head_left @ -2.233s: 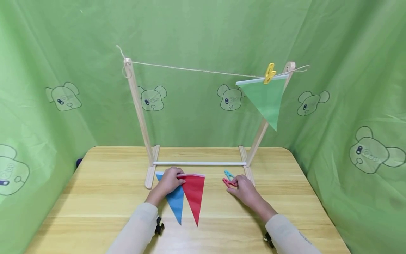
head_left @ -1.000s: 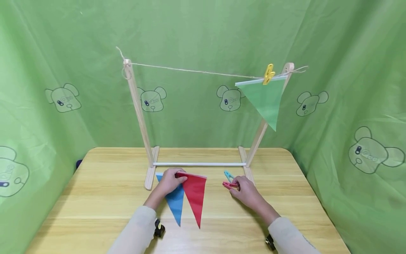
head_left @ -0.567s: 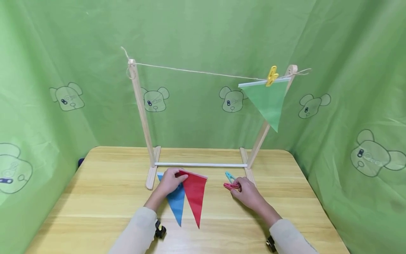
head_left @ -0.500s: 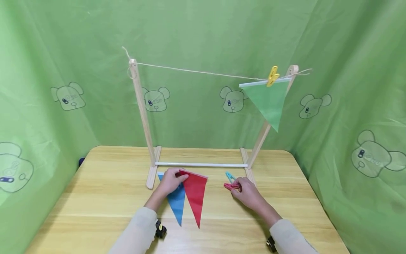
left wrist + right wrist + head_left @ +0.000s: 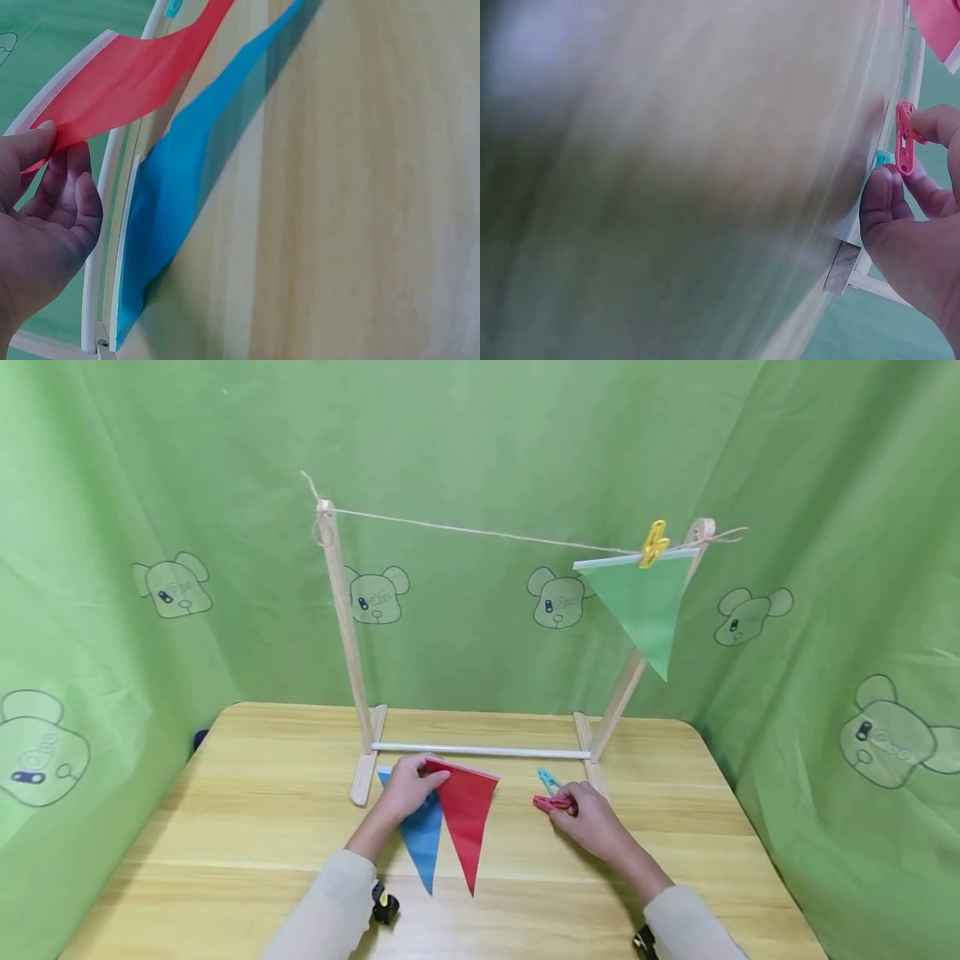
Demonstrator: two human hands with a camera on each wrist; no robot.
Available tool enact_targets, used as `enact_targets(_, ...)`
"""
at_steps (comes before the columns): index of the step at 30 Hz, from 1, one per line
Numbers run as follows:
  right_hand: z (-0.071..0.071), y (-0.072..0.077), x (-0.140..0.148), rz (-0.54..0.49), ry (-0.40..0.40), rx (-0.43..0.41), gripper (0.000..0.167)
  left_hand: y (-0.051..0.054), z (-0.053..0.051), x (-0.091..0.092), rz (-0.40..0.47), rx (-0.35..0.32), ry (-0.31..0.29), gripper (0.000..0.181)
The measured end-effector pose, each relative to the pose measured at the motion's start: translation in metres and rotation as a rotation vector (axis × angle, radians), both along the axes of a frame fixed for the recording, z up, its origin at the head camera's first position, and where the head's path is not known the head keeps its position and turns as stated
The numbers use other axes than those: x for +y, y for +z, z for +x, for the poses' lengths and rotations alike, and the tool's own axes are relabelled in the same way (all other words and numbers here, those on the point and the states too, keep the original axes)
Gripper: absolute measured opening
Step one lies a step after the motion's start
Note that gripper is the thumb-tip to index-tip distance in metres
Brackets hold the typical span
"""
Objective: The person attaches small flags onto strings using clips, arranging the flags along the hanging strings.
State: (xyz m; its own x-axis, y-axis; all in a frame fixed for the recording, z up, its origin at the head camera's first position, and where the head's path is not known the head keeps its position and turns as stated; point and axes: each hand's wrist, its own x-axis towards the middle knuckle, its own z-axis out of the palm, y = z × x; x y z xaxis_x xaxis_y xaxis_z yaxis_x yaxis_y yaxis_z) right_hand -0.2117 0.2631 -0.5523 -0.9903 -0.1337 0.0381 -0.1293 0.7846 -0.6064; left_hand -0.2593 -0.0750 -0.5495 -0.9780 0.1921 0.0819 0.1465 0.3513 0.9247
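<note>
The left hand [image 5: 408, 785] pinches a red triangular flag [image 5: 468, 814] by the left end of its white-edged top. In the left wrist view, thumb and fingers of the left hand [image 5: 52, 202] hold the corner of the red flag [image 5: 120, 86], raised above a blue flag [image 5: 169, 195]. The blue flag [image 5: 424, 837] lies on the table, partly behind the hand. The right hand [image 5: 588, 817] pinches a pink-red clothespin [image 5: 549, 803]; the right wrist view shows this clothespin [image 5: 904, 139] between thumb and fingers of the right hand [image 5: 919, 217]. Just behind it is a light blue clothespin [image 5: 549, 780].
A wooden frame with two posts [image 5: 347, 627] and a white bar [image 5: 480, 750] stands at the table's [image 5: 247, 827] back. On its string [image 5: 480, 532] hangs a green flag [image 5: 637, 606] under a yellow clip [image 5: 654, 545]. Green cloth [image 5: 480, 443] surrounds the table.
The left hand has raised the red flag's left corner, and the flag now tilts. The right hand has closed its pinch on the pink-red clothespin and turned it slightly. The head view has shifted a little.
</note>
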Motion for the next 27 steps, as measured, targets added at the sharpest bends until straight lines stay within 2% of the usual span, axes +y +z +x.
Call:
enact_targets(14,0.001,0.0,0.003,-0.049,-0.015,0.005,0.02,0.007,0.003,0.005,0.036,-0.022,0.022,0.011)
enact_targets(21,0.002,0.008,0.003,-0.106,-0.024,-0.015,0.024,0.011,0.004,0.005,0.071,-0.021,0.012,0.012)
enact_targets(27,0.001,0.015,0.004,-0.124,-0.008,-0.009,0.028,0.019,0.004,0.004,0.101,-0.035,0.021,0.013)
